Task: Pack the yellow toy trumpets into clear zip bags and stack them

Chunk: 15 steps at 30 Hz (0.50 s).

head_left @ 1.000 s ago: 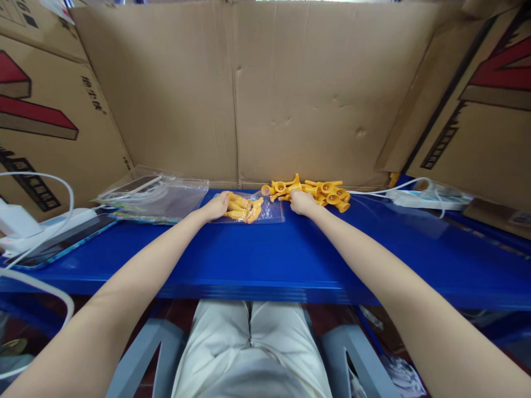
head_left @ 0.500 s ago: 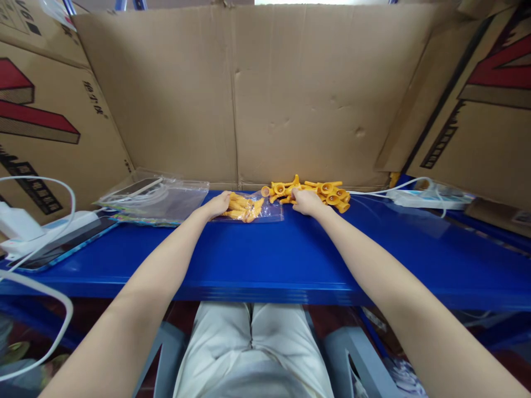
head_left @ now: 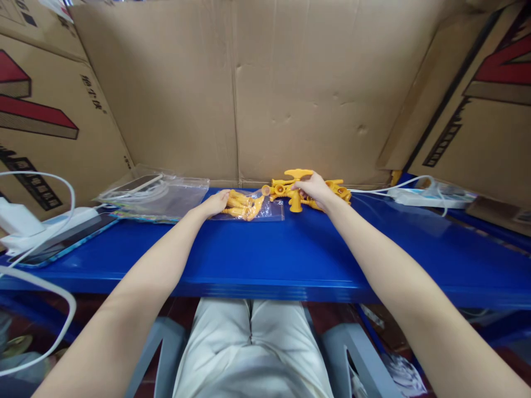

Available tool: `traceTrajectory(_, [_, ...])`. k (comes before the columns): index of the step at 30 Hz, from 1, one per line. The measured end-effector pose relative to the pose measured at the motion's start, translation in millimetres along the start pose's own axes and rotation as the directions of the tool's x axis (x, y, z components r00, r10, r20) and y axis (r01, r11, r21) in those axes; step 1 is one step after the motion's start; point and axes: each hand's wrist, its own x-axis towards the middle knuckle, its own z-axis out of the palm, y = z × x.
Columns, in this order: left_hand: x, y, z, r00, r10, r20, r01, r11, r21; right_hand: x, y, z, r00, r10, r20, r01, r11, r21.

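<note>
My left hand (head_left: 216,203) pinches the left end of a clear plastic bag (head_left: 274,211) lying on the blue shelf. Inside the bag are several yellow plastic pieces (head_left: 243,207), long and thin with wider ends. My right hand (head_left: 317,189) is closed around one yellow plastic piece with a T-shaped top (head_left: 298,174) and a flared lower end, held upright just right of the bag. Behind and under that hand is a pile of similar yellow pieces (head_left: 341,190), partly hidden by my fingers.
A stack of clear bags (head_left: 178,193) lies to the left. Beyond it are a phone (head_left: 62,240) and a white power strip (head_left: 25,235) with cables. Another power strip (head_left: 427,198) sits at the right. A tall cardboard sheet (head_left: 307,94) walls off the back of the blue shelf (head_left: 257,260).
My right hand has lifted one yellow piece from the pile, its T-shaped top now showing upright. My left hand stays at the bag.
</note>
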Motion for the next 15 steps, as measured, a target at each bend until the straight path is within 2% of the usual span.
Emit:
traceTrajectory(2, [0.8,-0.8,0.1,1.0,-0.009,0.014,0.008,1.0,0.011,-4.4,-4.7,7.0,0.997,0.076,0.002,-0.075,0.982,0.173])
traceTrajectory(4, [2.2,-2.3,0.8,1.0,-0.016,0.014,0.016,1.0,0.015,-9.8,-7.0,15.8,0.986,0.156,0.057,-0.166,0.929,0.33])
traceTrajectory(7, [4.7,-5.0,1.9,1.0,-0.022,-0.006,0.022,0.999,0.023,-17.0,-4.9,28.5,0.958,0.24,0.159,-0.285,0.861,0.42])
traceTrajectory(10, [6.1,-7.0,2.4,1.0,-0.024,-0.01,0.025,1.0,0.013,-19.5,-1.4,32.3,0.939,0.288,0.19,-0.337,0.882,0.328])
traceTrajectory(13, [5.7,-7.1,2.6,0.999,-0.028,-0.02,0.028,0.999,-0.031,-17.2,-1.9,25.0,0.943,0.28,0.18,-0.303,0.946,0.117])
traceTrajectory(15, [4.7,-6.1,2.7,0.999,-0.039,-0.024,0.037,0.997,-0.073,-14.7,-3.8,19.1,0.938,0.284,0.198,-0.298,0.953,0.048])
